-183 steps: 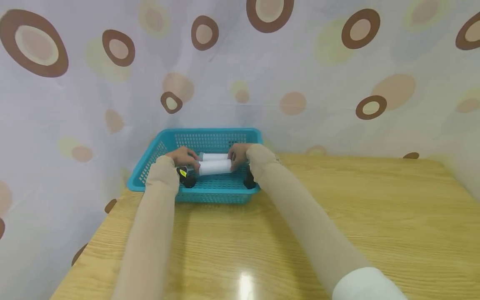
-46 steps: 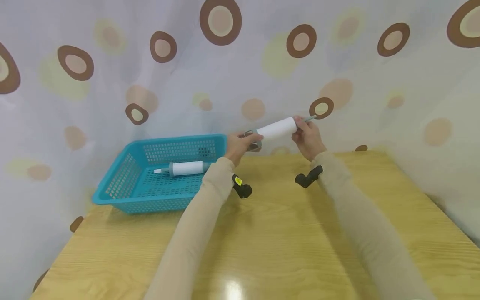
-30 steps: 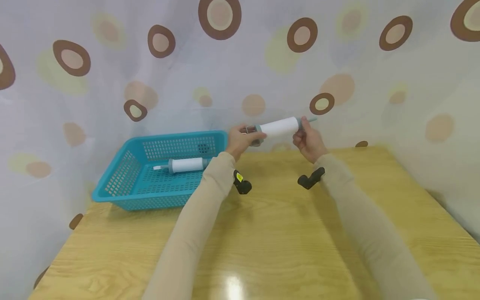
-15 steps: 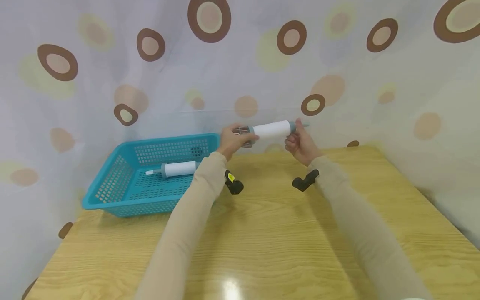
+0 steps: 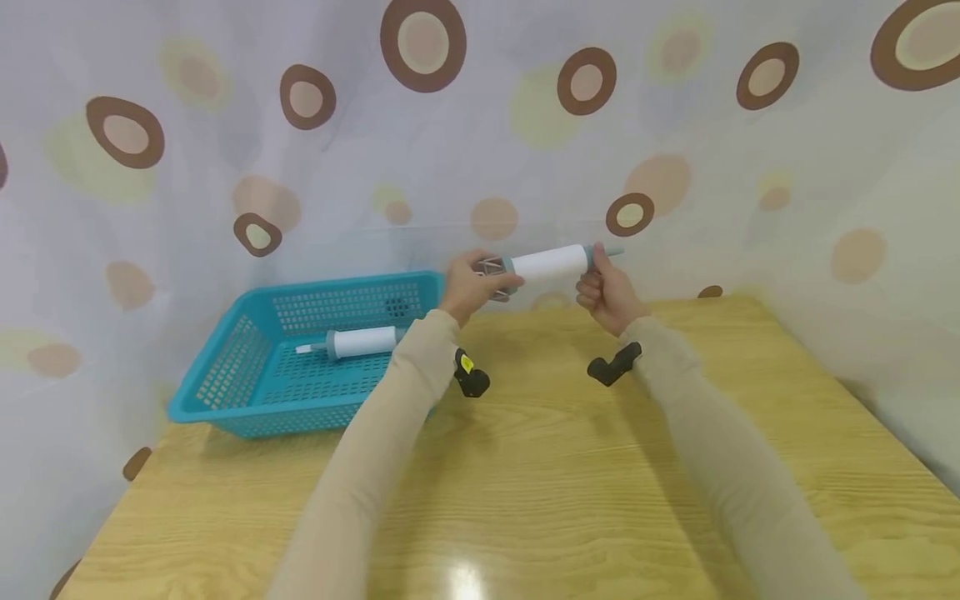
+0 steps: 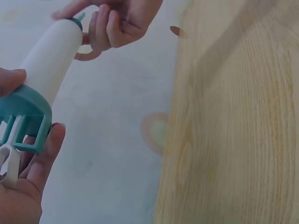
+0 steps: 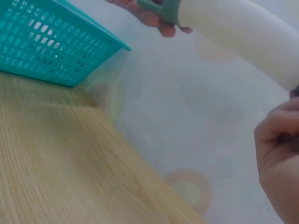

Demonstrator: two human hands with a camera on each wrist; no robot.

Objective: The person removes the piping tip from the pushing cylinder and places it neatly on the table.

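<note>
Above the back of the table a white syringe-like tube (image 5: 551, 263) with teal ends is held nearly level, its thin tip to the right. My left hand (image 5: 467, 288) grips the slotted teal end; the left wrist view shows a white ring (image 6: 9, 163) within that end. At the other end my right hand (image 5: 609, 293) pinches the teal collar by the tip, its other fingers curled below. A second similar tube (image 5: 365, 342) lies in the blue basket (image 5: 300, 414), its right end hidden behind my left sleeve.
The perforated basket stands on the left side of the wooden table (image 5: 540, 475). Close behind is a wall (image 5: 465, 150) with a spotted covering. Black wrist cameras (image 5: 472, 382) sit below both wrists.
Earlier both hands were inside the basket, on one of two tubes. That tube has since been lifted out and carried right. Lately it has levelled slightly and the right hand's fingers have shifted at its tip.
</note>
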